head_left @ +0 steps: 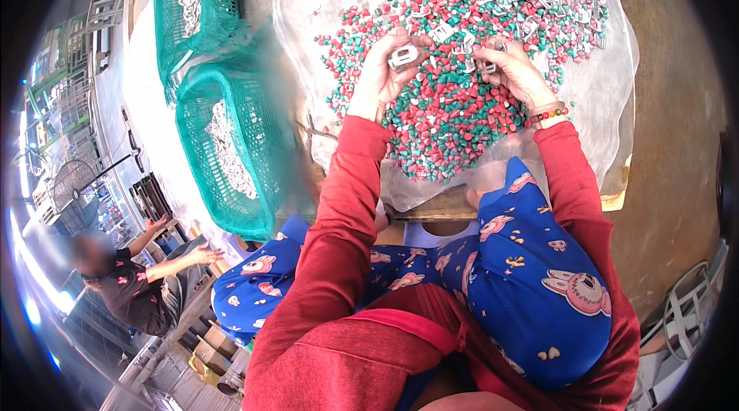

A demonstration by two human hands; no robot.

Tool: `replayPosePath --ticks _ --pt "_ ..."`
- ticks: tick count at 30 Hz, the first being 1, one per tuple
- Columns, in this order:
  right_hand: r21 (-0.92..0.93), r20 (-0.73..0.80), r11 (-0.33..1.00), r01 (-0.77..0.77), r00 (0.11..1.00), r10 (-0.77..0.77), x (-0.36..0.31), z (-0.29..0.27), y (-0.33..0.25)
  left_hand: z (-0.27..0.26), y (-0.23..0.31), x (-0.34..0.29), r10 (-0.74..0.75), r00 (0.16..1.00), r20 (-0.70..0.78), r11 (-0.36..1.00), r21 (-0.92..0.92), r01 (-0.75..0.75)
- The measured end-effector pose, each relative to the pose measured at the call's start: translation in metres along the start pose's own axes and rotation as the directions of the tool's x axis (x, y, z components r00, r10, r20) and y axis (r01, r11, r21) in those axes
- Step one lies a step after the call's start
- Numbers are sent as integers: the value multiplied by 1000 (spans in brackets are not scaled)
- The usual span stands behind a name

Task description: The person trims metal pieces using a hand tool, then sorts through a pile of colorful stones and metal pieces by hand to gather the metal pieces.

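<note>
My left hand (377,76) is turned partly palm up, fingers curled round a silver slotted buckle (402,57); whether more pieces lie beneath it I cannot tell. Thumb and fingers of my right hand (519,76) close on another small metal buckle (491,67), partly covered by the fingers. Both hands hover over, or rest on, a wide spread of small red, green and pale cone-like chips (454,126). Loose silver buckles (441,32) lie among the chips between my hands, with many more toward the far right.
The chips lie on a whitish translucent sheet (300,34) over a table. To my left stand two green baskets lined with netting, a nearer one (188,134) and a farther one (162,18), both holding pale metal pieces. Another person (131,288) sits at the lower left, near a fan (73,188).
</note>
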State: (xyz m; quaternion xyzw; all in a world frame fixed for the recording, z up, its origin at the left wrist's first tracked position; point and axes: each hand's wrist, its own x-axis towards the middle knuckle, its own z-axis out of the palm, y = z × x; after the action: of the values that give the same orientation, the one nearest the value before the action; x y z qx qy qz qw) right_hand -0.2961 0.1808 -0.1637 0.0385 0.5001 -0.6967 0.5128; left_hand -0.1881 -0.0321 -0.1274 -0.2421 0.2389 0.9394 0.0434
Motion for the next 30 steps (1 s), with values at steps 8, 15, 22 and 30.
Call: replayPosePath --ticks 8,15,22,30 --pt "-41 -53 986 162 985 -164 -7 -4 -21 9 7 31 24 1000 14 992 125 -25" --pt "-924 177 225 308 869 -463 49 -6 18 -31 -23 102 267 954 134 -573 818 45" --pt "-973 231 -75 218 914 -333 48 18 22 -14 9 41 124 985 -120 330 941 73" --pt "-977 80 154 150 919 -386 31 1 23 -9 21 -26 95 995 -3 989 114 -94"
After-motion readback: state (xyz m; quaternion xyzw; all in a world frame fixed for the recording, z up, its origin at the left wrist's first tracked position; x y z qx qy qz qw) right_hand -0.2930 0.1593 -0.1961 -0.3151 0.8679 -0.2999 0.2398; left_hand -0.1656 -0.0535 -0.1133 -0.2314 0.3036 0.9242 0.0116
